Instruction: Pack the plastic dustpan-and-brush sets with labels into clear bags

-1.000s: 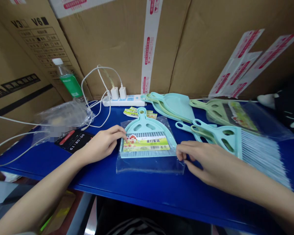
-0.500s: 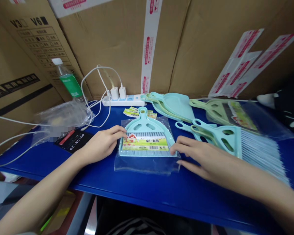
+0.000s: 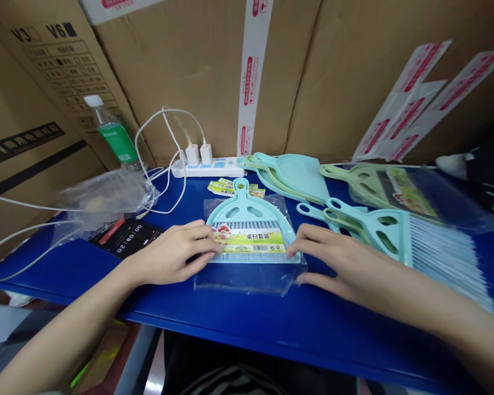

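Observation:
A small light-blue dustpan and brush set (image 3: 248,222) with a green and yellow label lies in a clear plastic bag (image 3: 247,274) on the blue table (image 3: 189,307). My left hand (image 3: 172,255) rests on the bag's left edge, fingers stretched toward the label. My right hand (image 3: 333,258) lies on the bag's right edge, its fingertips touching the pan's right corner. Both hands press the bag flat, one on each side of the set.
Loose light-blue brushes (image 3: 395,233) lie to the right, with stacked dustpans (image 3: 291,175) and a bagged green set (image 3: 390,189) behind. A phone with a running timer (image 3: 125,237), crumpled plastic bags (image 3: 102,195), a power strip (image 3: 209,167), a green-labelled bottle (image 3: 111,134) and cardboard boxes (image 3: 333,77) stand left and behind.
My right hand has slid left along the bag's right edge up to the pan's corner. My left hand has moved slightly right, onto the label's left end. The bag has shifted a little.

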`<state>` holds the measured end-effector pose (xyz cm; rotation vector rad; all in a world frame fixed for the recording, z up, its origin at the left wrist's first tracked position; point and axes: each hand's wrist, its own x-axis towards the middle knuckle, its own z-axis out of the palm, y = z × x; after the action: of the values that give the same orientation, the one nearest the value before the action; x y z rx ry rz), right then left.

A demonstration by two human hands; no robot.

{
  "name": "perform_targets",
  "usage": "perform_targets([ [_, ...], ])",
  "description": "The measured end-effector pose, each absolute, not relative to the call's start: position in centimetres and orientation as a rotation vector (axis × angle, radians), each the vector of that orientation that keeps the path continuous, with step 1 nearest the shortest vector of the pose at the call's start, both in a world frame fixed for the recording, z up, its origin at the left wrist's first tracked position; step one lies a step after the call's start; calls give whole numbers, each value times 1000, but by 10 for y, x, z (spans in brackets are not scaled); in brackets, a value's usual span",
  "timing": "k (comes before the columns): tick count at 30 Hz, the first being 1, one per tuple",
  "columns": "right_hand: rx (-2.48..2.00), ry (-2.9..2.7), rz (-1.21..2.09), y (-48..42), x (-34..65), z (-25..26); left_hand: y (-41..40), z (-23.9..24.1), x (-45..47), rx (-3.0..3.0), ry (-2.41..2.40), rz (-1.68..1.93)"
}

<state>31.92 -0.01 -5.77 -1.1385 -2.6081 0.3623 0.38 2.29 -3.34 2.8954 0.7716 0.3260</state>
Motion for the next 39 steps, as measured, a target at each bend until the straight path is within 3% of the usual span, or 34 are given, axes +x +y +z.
perform_targets([
  [17,-981,-2623,339,4,308,-53,21,-44,7,3178,676,382],
  [39,-943,-2642,232,3,309,-52,20,-37,5,2931,688,306],
])
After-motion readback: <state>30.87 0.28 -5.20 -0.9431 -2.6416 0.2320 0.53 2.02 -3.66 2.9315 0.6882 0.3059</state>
